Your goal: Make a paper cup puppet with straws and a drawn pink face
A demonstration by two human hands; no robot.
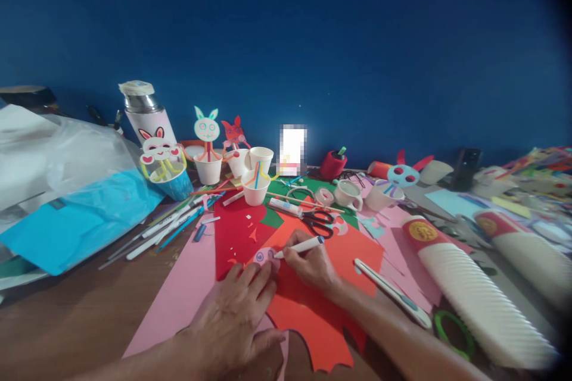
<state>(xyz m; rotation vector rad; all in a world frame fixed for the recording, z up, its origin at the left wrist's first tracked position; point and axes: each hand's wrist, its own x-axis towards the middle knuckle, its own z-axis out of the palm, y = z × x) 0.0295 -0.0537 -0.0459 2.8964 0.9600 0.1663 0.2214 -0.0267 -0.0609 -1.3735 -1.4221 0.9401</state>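
My right hand [308, 259] grips a white marker [301, 246] with a dark blue end. Its tip touches a small pink paper cutout [263, 256], where a blue spiral eye and a second blue mark show. With fingers stretched out, my left hand [243, 306] lies flat over the near edge of that cutout and hides part of it. Beneath both hands are orange paper [313, 321], red paper [232, 232] and pink paper [170, 309]. Black-handled scissors [319, 223] lie just beyond my right hand, near a glue stick [286, 207].
Paper cups with animal faces, such as a white rabbit [207, 128], stand along the back. At right lie a utility knife [393, 293], stacked paper cups [478, 297] and a green tape roll [453, 333]. Several markers [165, 223] and blue paper [75, 220] are at left.
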